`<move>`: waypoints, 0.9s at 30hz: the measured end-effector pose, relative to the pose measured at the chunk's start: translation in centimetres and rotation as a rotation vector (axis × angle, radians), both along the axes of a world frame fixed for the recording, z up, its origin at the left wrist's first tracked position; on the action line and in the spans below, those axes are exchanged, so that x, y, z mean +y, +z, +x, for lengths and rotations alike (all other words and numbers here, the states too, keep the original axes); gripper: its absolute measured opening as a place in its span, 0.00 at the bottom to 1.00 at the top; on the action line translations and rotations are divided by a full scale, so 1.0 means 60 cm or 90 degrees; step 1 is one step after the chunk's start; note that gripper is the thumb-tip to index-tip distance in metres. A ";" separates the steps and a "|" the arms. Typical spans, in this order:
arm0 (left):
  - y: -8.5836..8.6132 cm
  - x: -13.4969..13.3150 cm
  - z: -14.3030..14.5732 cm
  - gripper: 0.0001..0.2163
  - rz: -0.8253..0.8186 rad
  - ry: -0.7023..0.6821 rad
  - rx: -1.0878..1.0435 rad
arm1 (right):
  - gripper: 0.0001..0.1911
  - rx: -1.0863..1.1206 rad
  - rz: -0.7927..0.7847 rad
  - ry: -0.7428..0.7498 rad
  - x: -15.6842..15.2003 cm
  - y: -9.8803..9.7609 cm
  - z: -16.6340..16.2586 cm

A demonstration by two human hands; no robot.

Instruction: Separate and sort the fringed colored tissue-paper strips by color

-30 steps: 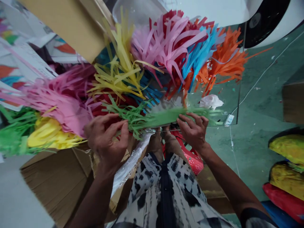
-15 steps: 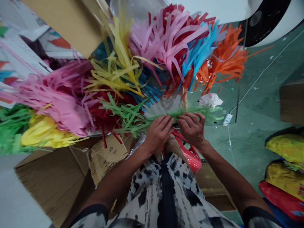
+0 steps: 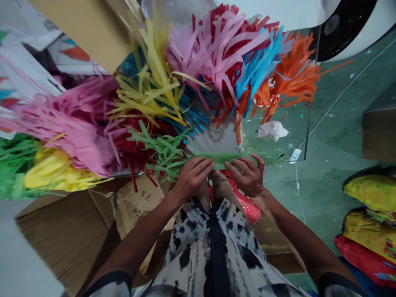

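Note:
A green fringed paper strip (image 3: 220, 161) lies stretched along the near edge of a glass tabletop (image 3: 262, 142). My left hand (image 3: 194, 176) grips it on the left, fingers curled over the top and thumb hidden below. On the right, my right hand (image 3: 248, 175) holds the same strip, its fingers bent over it and one finger raised. A flat band of green shows between the hands. Loose green streamers (image 3: 165, 148) spread out left of my left hand, and thin blurred ones trail past my right.
Piles of pink (image 3: 68, 123), yellow (image 3: 154, 82), blue (image 3: 258, 62) and orange fringe (image 3: 295, 74) cover the table's far and left parts. Crumpled white paper (image 3: 272, 130) sits at right. Below stand an open cardboard box (image 3: 68, 235) and a red stool (image 3: 252, 212). Filled bags (image 3: 371, 185) lie at right.
My hands have moved apart, the left one leftward and slightly nearer to me. More of the green strip now shows flat between them.

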State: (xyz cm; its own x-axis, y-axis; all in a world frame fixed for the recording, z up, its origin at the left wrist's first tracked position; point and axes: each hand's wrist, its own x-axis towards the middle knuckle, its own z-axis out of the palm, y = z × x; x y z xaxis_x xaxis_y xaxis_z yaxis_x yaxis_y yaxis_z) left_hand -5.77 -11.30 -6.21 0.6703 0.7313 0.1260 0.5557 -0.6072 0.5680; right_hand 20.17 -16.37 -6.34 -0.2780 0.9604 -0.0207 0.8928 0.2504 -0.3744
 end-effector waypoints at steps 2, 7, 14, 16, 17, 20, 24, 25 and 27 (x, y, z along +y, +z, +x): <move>0.002 0.000 -0.001 0.15 -0.010 -0.005 -0.021 | 0.17 0.001 -0.017 0.003 -0.002 0.002 0.000; 0.018 0.007 0.005 0.11 -0.041 0.069 0.041 | 0.11 0.012 -0.019 -0.037 0.019 0.025 -0.001; 0.043 0.032 0.006 0.08 -0.071 0.223 0.130 | 0.10 0.027 -0.087 -0.112 0.059 0.055 -0.006; 0.045 0.037 0.008 0.07 -0.066 0.245 0.144 | 0.11 0.028 -0.093 -0.134 0.061 0.055 -0.010; 0.044 0.038 0.009 0.07 -0.061 0.252 0.147 | 0.11 0.028 -0.095 -0.145 0.062 0.054 -0.012; 0.042 0.040 0.012 0.05 -0.055 0.262 0.143 | 0.11 0.022 -0.105 -0.163 0.064 0.053 -0.018; 0.038 0.041 0.009 0.04 -0.079 0.257 0.125 | 0.09 0.016 -0.111 -0.164 0.068 0.054 -0.021; 0.037 0.041 0.008 0.04 -0.084 0.257 0.117 | 0.09 0.015 -0.109 -0.164 0.069 0.054 -0.022; 0.036 0.041 0.006 0.05 -0.084 0.260 0.104 | 0.09 0.008 -0.105 -0.162 0.070 0.056 -0.024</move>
